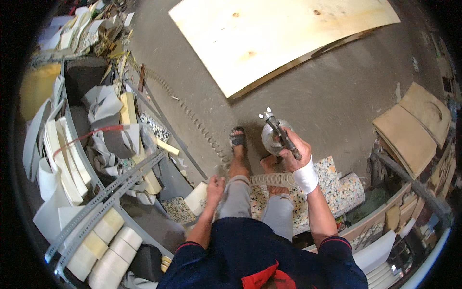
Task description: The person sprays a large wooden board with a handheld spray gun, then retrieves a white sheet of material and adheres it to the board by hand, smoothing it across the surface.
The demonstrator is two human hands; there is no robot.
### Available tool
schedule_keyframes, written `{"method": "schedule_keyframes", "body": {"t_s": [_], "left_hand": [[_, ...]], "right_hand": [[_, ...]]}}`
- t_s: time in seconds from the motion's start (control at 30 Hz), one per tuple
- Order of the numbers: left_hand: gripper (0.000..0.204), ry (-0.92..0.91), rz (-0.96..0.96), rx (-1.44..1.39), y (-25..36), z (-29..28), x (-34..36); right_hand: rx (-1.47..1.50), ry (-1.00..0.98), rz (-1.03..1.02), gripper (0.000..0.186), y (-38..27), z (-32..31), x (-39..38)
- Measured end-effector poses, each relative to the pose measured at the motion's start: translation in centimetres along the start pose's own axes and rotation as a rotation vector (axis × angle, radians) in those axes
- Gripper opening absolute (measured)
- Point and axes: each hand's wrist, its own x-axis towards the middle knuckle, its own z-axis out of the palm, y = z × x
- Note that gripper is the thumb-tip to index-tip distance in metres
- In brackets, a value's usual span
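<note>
The right hand (298,148) is closed around the handle of a spray gun (279,130) with a rounded, silver-grey metal cup (268,138). The gun is held in front of the body, above the concrete floor (351,91), with its nozzle end directed away from the wearer. A white wrap (306,177) encircles the right wrist.

The left hand (216,187) hangs beside the left thigh, its fingers partly curled; whether it grips anything cannot be determined. It is near a cream foam block (196,198).

A coiled hose (198,127) extends along the floor toward the legs (further coils show between the knees and the right wrist). A pale wooden board (288,41) is located beyond the gun, well apart from it. Speckled foam (350,190) is positioned to the right of the legs; a slotted metal frame (106,207) stands at left.
</note>
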Motion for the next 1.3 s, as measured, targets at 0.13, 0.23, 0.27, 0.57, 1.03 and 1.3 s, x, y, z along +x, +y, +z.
{"method": "schedule_keyframes", "body": {"t_s": [0.13,0.23,0.27,0.57,1.03,1.3], "left_hand": [[0.060,0.064,0.126,0.093,-0.3,7.1,-2.2],[0.072,-0.271,-0.062,0.272,-0.4,10.4,-4.6],[0.083,-0.288,-0.056,0.573,-0.3,11.2,-5.7],[0.096,-0.381,-0.076,0.495,-0.1,10.1,-2.9],[0.094,-0.369,0.019,0.538,1.2,10.5,-0.8],[0.095,-0.328,-0.043,0.548,6.6,14.1,-2.1]], "right_hand": [[-0.027,0.048,-0.053,0.066,4.5,3.3,0.7],[0.088,0.035,0.039,0.054,7.1,5.9,1.4],[0.080,0.071,-0.024,0.052,7.8,7.0,1.8],[-0.023,0.157,0.055,0.049,9.8,11.3,3.6],[-0.126,0.501,0.090,0.038,12.2,4.3,6.7],[-0.099,0.499,0.144,0.045,13.3,-5.1,10.0]]}}
